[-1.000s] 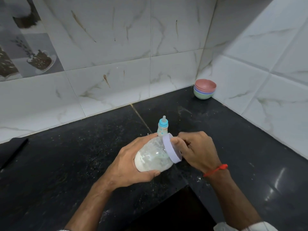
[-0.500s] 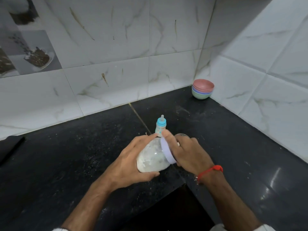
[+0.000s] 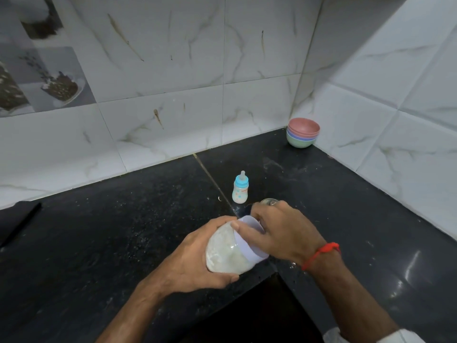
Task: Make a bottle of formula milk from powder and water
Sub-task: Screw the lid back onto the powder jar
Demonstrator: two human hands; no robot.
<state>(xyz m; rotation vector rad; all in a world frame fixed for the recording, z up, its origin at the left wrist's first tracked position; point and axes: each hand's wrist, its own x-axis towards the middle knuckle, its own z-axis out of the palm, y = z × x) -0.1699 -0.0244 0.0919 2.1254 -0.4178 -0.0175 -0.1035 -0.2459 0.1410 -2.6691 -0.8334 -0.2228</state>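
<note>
A clear jar of white powder (image 3: 226, 251) lies tilted over the black counter's front edge, and my left hand (image 3: 195, 258) grips its body from the left. My right hand (image 3: 284, 231) curls round the jar's pale lilac lid (image 3: 249, 237). Behind the hands a small baby bottle (image 3: 240, 189) with a blue collar and clear teat stands upright on the counter. A clear glass rim (image 3: 269, 201) shows just past my right knuckles; the rest of it is hidden.
A stack of coloured bowls (image 3: 303, 132) sits in the far right corner where the tiled walls meet. The black counter (image 3: 111, 231) is dusted with white specks. A dark flat object (image 3: 17, 219) lies at the left edge.
My right hand has moved round the lid, fingers now wrapping its top side. The jar stays in my left hand, and the view has shifted slightly.
</note>
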